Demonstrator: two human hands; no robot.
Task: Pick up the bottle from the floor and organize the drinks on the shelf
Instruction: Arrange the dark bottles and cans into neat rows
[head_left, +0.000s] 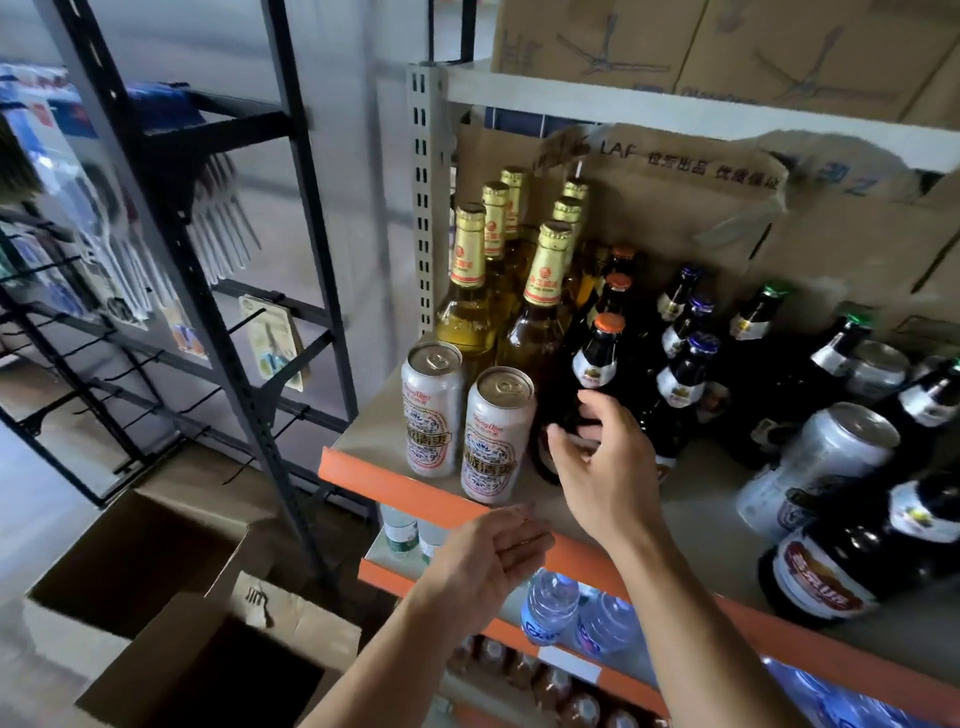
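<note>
R hand (605, 462) fingers (561, 439) curl round the dark bottle (597, 358), upright on the shelf (374, 475) just right of two cans (497, 436). L hand (493, 553) hangs lower by the shelf lip, fingers loose, empty. R is nearer.

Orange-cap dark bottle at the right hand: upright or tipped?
Upright. The dark bottle stands on the shelf, cap up; the right hand grips its body.
</note>
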